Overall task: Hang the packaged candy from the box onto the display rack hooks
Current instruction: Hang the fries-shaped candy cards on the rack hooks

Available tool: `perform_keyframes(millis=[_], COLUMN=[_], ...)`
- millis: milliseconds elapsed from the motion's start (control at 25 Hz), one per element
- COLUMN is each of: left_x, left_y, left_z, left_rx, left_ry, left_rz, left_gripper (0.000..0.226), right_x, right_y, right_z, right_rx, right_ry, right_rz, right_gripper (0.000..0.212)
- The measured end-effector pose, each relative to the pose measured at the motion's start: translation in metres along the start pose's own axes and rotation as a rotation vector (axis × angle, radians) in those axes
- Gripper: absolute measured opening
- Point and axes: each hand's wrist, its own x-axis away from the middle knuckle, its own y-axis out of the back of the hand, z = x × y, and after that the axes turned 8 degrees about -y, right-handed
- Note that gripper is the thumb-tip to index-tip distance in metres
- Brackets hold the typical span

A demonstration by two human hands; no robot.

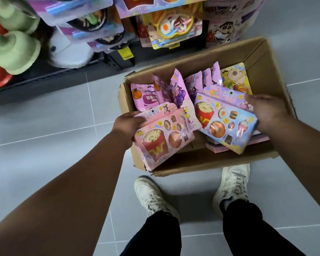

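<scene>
An open cardboard box point(177, 163) sits on the floor in front of my feet, filled with candy packs. My left hand point(127, 124) grips the left edge of a pink blister pack point(163, 139) showing fries and burger candies, held over the box's near left corner. My right hand point(266, 111) grips the right side of a similar blue-pink blister pack point(224, 124), tilted above the box's right half. Pink grape and orange pouches point(155, 95) stand upright deeper in the box, and a yellow pack point(236, 80) lies at its far right. Above the box, the display rack carries hanging candy packs point(174, 28).
Grey tiled floor point(54, 126) surrounds the box. A dark lower shelf point(35, 78) at the left holds green and red plush items point(13, 50). My white shoes point(153, 196) stand just behind the box. A yellow price tag point(126, 54) hangs under the rack.
</scene>
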Motion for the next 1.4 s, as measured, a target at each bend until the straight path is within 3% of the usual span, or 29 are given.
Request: perform_keyframes(millis=[160, 320, 440, 560, 680, 800, 920, 1000, 1200, 1400], left_x=[-0.005, 0.0, 0.008, 0.027, 0.039, 0.043, 0.044, 0.046, 0.062, 0.099], left_y=[-0.002, -0.015, -0.021, -0.016, -0.011, -0.009, -0.012, -0.014, -0.008, 0.01], left_z=[0.018, 0.013, 0.005, 0.006, 0.018, 0.029, 0.029, 0.026, 0.006, -0.043], left_rx=[0.148, -0.054, 0.077, 0.154, -0.095, -0.088, 0.029, 0.054, 0.07, 0.149], left_ry=[0.116, 0.111, -0.035, -0.245, -0.299, -0.23, -0.12, -0.036, -0.073, -0.102], left_rz=[-0.107, -0.245, -0.219, -0.053, 0.102, 0.03, -0.1, -0.088, 0.003, 0.074], left_gripper=[0.009, 0.014, 0.023, 0.045, 0.062, 0.061, 0.035, 0.028, 0.028, 0.048], right_x=[0.007, 0.014, 0.013, 0.016, 0.021, 0.024, 0.027, 0.031, 0.057, 0.106], right_y=[-0.001, -0.002, 0.004, 0.002, -0.008, -0.016, -0.018, -0.017, -0.015, 0.009], right_z=[-0.018, -0.028, -0.027, -0.028, -0.032, -0.033, -0.03, -0.027, -0.016, 0.015], right_rx=[-0.005, 0.121, 0.085, 0.036, -0.022, -0.007, 0.087, 0.138, 0.119, 0.027], right_ry=[-0.138, -0.112, -0.037, 0.066, 0.08, 0.096, 0.115, 0.129, 0.212, 0.254], right_rz=[-0.008, 0.104, 0.082, -0.017, -0.08, -0.048, 0.042, 0.047, 0.072, 0.098], right_gripper=[0.071, 0.076, 0.083, 0.063, 0.041, 0.042, 0.058, 0.061, 0.05, 0.046])
